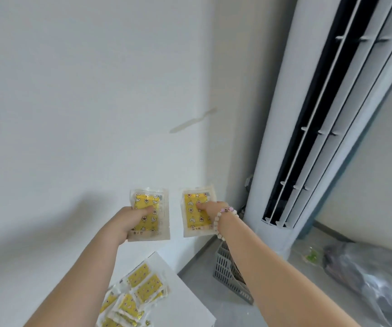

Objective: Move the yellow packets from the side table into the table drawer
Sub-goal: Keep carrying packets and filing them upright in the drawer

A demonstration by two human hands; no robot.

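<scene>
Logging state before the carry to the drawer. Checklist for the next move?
1. Left hand grip on the left yellow patterned clear-edged plastic packet: ok, thumb across its front.
2. Right hand grip on the right yellow patterned clear-edged plastic packet: ok, pinched at its side edge.
3. Held packets apart, not touching: ok.
4. Table drawer open and reachable: cannot tell, not in view.
5. White side table emptied: not ok, a pile of yellow packets lies on it.
6. Grey slatted plastic basket on the floor out of the way: cannot tell.
</scene>
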